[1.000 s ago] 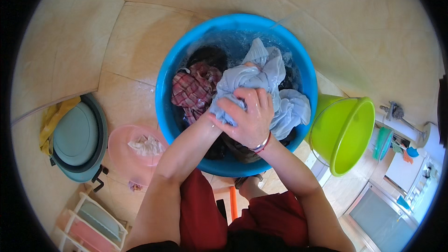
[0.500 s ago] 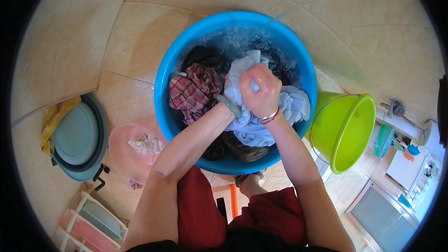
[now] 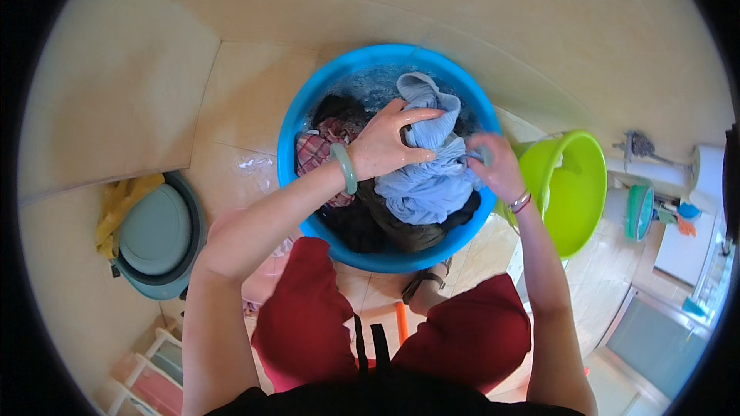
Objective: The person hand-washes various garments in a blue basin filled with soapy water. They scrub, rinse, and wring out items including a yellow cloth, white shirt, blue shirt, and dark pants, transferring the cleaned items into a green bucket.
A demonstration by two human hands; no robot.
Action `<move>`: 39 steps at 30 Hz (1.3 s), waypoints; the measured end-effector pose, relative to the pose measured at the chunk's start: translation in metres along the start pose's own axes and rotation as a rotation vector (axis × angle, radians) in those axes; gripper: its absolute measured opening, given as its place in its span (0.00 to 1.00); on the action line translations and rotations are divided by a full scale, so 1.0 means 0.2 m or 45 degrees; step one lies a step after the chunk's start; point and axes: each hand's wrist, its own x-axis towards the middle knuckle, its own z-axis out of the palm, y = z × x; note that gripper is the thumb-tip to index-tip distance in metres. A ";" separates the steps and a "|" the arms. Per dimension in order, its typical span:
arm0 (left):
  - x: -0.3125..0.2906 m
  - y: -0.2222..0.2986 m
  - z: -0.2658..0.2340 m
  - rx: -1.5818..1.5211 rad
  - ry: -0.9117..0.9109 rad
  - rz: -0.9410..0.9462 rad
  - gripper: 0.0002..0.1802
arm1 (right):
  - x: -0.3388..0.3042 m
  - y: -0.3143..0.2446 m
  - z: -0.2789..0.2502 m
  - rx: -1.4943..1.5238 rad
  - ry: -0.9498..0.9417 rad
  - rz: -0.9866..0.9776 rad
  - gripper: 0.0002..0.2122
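Observation:
A round blue tub (image 3: 288,162) holds wet clothes in water. On top lies a light blue garment (image 3: 428,192), bunched, with its far end raised in a loose fold. My left hand (image 3: 381,141), wearing a green bangle, is open over the garment's left side, thumb and fingers spread against the cloth. At its right side my right hand (image 3: 499,169) is closed, somewhat blurred, with a bit of the light blue cloth at its fingertips. A red plaid garment (image 3: 312,150) lies left, partly behind my left wrist. Dark clothes (image 3: 351,223) fill the near side.
A lime green bucket (image 3: 578,192) stands right of the tub. At left are grey-blue basins (image 3: 154,227) with a yellow cloth (image 3: 123,204). A pink basin (image 3: 266,281) is partly hidden by my left arm. Tiled walls rise beyond the tub.
My hands, earlier together squeezing the light blue garment, have come apart, the right one moving right. The garment is now looser and more spread. The view has shifted slightly.

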 end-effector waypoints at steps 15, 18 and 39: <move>-0.01 0.46 -0.12 0.987 0.079 0.024 0.28 | 0.06 -0.45 -0.32 0.620 -0.083 0.356 0.33; 0.00 0.51 -0.08 1.041 0.098 -0.009 0.20 | 0.01 -0.46 -0.27 0.520 0.037 0.214 0.36; -0.23 0.24 0.10 0.062 0.165 -0.122 0.79 | 0.10 -1.10 -0.88 0.890 0.783 -0.319 0.20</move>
